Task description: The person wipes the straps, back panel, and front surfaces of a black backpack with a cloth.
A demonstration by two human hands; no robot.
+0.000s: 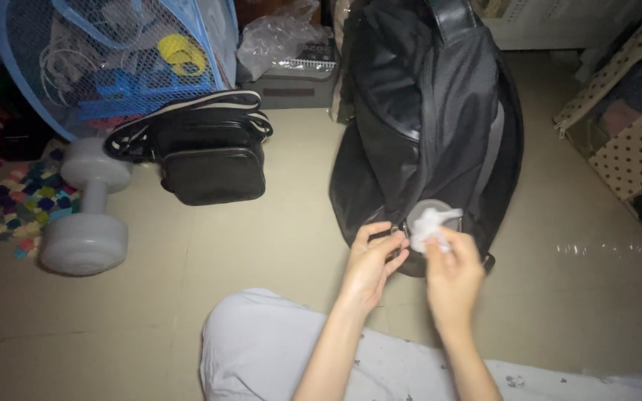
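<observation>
A large black backpack (pixel 425 111) lies on the floor ahead of me. My left hand (pixel 371 260) grips the bag's lower edge next to a small pocket opening. My right hand (pixel 451 271) is closed on a crumpled white wipe or plastic scrap (pixel 431 223) at that opening, where a pale round shape shows inside. My knee in light trousers (pixel 261 341) is in front, below both hands.
A small black shoulder bag (pixel 209 156) with a striped strap lies to the left, beside a grey dumbbell (pixel 87 208) and a colourful mat (pixel 31 200). A blue mesh hamper (pixel 113 59) stands behind. A dotted fabric box (pixel 633 126) is at right.
</observation>
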